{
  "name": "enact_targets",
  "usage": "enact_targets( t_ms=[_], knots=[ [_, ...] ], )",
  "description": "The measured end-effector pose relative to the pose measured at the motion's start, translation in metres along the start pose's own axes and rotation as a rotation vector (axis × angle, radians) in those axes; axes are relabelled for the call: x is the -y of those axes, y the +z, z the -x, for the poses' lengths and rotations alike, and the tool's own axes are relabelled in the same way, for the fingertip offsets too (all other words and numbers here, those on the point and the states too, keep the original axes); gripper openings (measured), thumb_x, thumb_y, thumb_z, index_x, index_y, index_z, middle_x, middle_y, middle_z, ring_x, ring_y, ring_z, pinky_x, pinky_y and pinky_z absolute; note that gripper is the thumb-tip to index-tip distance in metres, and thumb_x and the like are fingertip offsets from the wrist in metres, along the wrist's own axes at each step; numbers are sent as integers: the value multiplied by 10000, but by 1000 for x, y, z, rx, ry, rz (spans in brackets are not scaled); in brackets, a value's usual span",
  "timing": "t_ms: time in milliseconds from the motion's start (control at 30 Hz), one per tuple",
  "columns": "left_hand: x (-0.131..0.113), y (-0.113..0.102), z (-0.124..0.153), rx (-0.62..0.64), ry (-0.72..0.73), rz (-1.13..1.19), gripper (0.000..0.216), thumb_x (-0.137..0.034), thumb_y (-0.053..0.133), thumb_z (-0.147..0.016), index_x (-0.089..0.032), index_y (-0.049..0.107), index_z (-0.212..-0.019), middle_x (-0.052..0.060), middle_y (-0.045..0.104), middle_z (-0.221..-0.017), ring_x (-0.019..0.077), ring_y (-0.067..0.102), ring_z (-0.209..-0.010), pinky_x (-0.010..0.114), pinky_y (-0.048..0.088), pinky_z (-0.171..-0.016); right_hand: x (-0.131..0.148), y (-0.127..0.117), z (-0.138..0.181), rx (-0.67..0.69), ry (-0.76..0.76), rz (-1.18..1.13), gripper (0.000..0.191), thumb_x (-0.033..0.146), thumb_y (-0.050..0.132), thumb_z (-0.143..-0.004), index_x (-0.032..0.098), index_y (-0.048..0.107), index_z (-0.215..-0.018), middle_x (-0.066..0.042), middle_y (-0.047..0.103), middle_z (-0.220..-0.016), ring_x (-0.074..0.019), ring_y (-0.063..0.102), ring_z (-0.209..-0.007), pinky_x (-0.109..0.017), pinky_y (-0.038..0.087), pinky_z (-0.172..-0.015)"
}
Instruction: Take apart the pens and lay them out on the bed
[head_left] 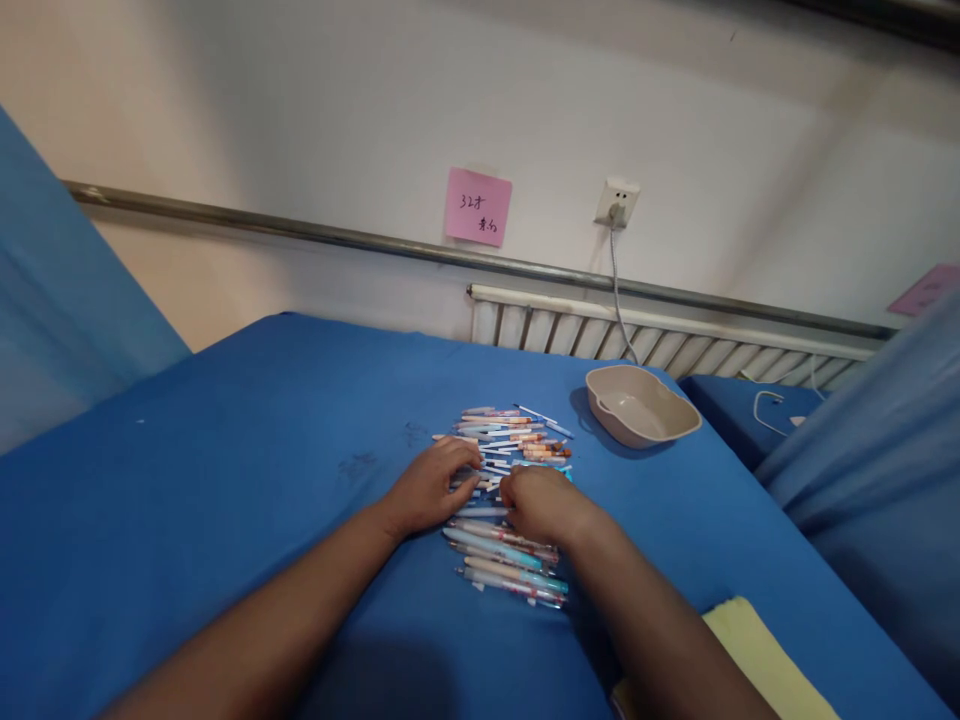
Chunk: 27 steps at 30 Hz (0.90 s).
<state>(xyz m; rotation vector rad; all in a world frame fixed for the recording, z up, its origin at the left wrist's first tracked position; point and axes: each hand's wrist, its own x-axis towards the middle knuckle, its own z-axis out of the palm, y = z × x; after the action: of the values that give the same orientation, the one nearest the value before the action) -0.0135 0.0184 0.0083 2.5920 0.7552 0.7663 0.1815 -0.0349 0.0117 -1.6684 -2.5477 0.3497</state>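
A spread of slim pens point(502, 548) lies on the blue cloth, most of them side by side and pointing left to right. Pale blue, white, cream and orange-brown barrels show among them. My left hand point(435, 485) rests at their left ends, its thumb and fingers apart around a gap over the middle of the spread. Over the right part of the same pens is my right hand point(544, 503), fingers curled down and closed. Its fingertips are partly hidden, so what they pinch cannot be made out. More pens point(499, 424) lie beyond both hands.
A beige plastic basin point(641, 405) stands on the blue-covered surface point(300, 400) at the back right. Yellow material point(765, 655) lies near my right forearm. Behind are a radiator point(540, 328), a metal rail point(337, 236) and a plugged-in cord point(617, 285). Blue curtains point(877, 480) hang at both sides.
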Motion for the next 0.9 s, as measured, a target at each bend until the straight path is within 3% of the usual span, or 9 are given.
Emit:
enact_targets(
  t_ms=[167,433,600,667,767,900],
  knots=[
    [-4,-1,0,-33,-20,4,192,-208,508,-825,-196,576,-1005,65,634,-1032,209,548,-1032,362,408,-942,-18,0,-4,-68,-84,-199,105,180,648,-665,188,640,-770,-54,647,-823,-173,565,-731,-255,359,-614],
    [-4,0,-1,21,-45,-20,215,-328,461,-889,-187,617,-936,65,638,-922,199,562,-889,322,437,-804,-40,15,-17,-103,-4,-824,31,209,565,-799,186,550,-811,52,505,-622,-94,441,-557,-192,331,-510],
    [2,3,-1,56,-64,-75,316,-345,373,-933,-179,614,-813,51,635,-806,190,566,-823,328,431,-797,-39,10,-17,-226,-5,-741,44,217,599,-782,178,585,-799,27,564,-698,-111,484,-647,-214,357,-592],
    [2,2,-1,13,-77,-56,258,-373,444,-902,-186,608,-971,69,644,-955,209,566,-925,352,429,-853,-39,8,-16,-239,9,-693,44,217,603,-782,183,597,-809,22,581,-717,-117,495,-668,-220,359,-611],
    [1,2,-1,-36,-79,-25,390,-378,554,-840,-200,520,-1185,90,609,-1118,228,550,-1016,373,428,-894,-39,8,-16,-238,39,-652,50,225,603,-785,186,603,-816,23,589,-711,-118,493,-647,-221,348,-593],
    [3,5,0,-41,-124,-34,270,-301,412,-915,-200,577,-1104,81,653,-1056,215,588,-986,363,441,-887,-41,12,-18,-234,15,-667,57,231,601,-792,189,603,-830,17,607,-742,-125,516,-678,-227,362,-614]
  ],
)
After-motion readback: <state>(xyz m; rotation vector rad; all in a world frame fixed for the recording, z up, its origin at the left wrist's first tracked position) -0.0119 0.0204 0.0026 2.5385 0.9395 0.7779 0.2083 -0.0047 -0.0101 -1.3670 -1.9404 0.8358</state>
